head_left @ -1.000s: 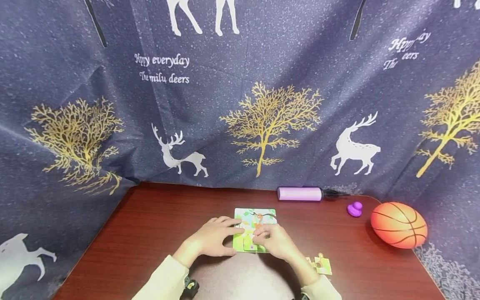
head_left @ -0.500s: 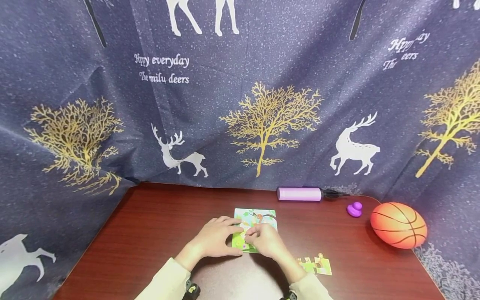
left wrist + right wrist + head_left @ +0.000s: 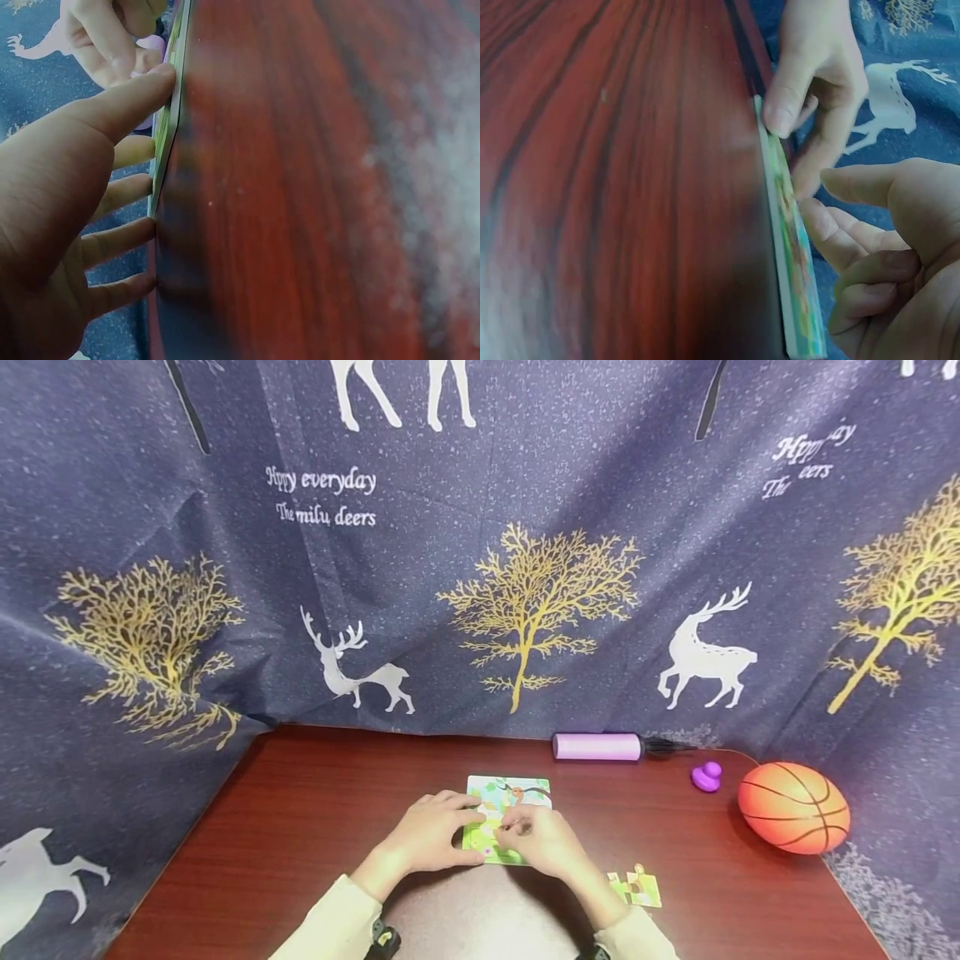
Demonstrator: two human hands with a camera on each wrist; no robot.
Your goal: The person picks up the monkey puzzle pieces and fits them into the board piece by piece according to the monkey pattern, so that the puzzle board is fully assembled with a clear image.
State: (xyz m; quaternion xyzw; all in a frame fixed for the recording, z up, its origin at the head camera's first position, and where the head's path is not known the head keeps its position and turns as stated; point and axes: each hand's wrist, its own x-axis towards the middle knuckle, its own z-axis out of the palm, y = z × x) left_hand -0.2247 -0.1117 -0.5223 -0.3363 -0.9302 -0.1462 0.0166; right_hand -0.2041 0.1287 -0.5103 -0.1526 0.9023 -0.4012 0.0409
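A square picture puzzle board (image 3: 491,787) in green and light blue lies flat on the table. My left hand (image 3: 431,832) rests at its left side with fingers spread, the thumb (image 3: 154,82) along the near edge and the other fingertips over the left side. From the right, my right hand (image 3: 551,842) reaches over the board's middle. In the right wrist view its index fingertip (image 3: 815,214) touches the puzzle surface, while the thumb stands apart from it and the outer fingers curl in. Nothing shows between thumb and index. The hand hides the board's lower right part.
Loose puzzle pieces (image 3: 645,888) lie by my right forearm, partly covered by it. A lilac hand pump (image 3: 597,747), a purple rubber duck (image 3: 707,777) and an orange basketball (image 3: 793,808) sit toward the back right. A dark blue deer-print cloth (image 3: 420,568) hangs behind the reddish-brown table (image 3: 337,768).
The right hand shifts left across the puzzle, then slightly back right, and its thumb parts from the index finger. A piece that sat askew at the lower left now lies flush. The left thumb slides rightward.
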